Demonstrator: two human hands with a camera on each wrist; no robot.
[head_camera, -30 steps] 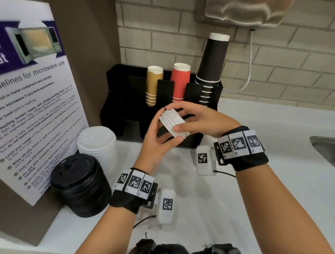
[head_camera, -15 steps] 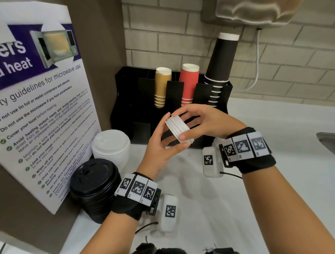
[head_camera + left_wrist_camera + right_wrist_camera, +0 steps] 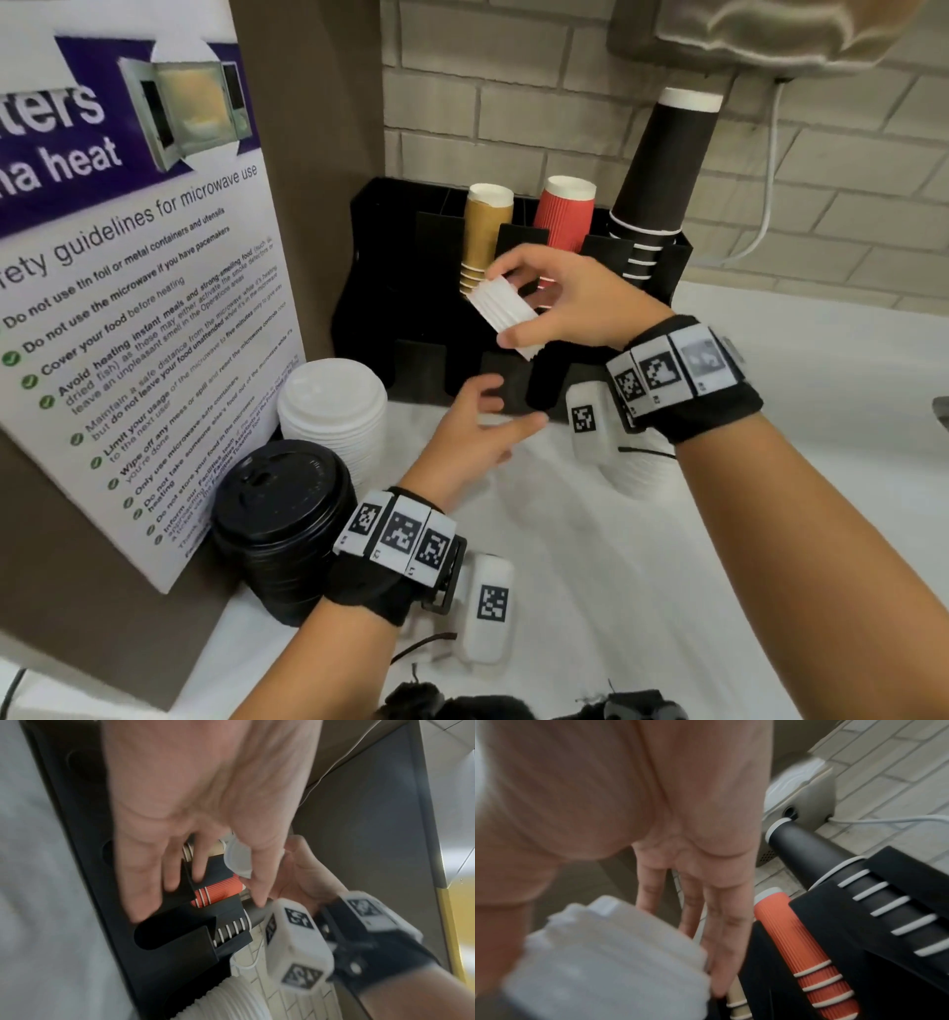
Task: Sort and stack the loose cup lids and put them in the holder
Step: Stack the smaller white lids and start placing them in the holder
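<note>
The right hand [image 3: 570,303] now holds the small stack of white lids [image 3: 506,316] alone, thumb under its lower end and fingers curled over the top, tilted on its side in the air just in front of the black holder [image 3: 390,267]. Half a second ago both hands cradled this stack together; since then the left hand [image 3: 477,426] has let go and dropped below it, and now hovers palm-up with relaxed, spread fingers above the white worktop [image 3: 642,565], holding nothing. The left wrist view shows the same: loose straight fingers [image 3: 154,874] in front of the holder [image 3: 180,933], with the lids [image 3: 237,860] pinched by the other hand beyond them. In the right wrist view the stack [image 3: 608,953] is blurred but sits against the right hand's fingers [image 3: 721,923].

The stack has also moved up and back, from in front of the holder's lower slots to level with the tan cups [image 3: 485,231] and red cups [image 3: 565,213] standing in its upper compartments. The tall pile of black cups [image 3: 662,174] stands in the right compartment.

On the worktop to the left, a stack of larger white lids [image 3: 334,406] and a stack of black lids [image 3: 280,519] sit side by side against the microwave guidelines sign [image 3: 128,308], as before.
</note>
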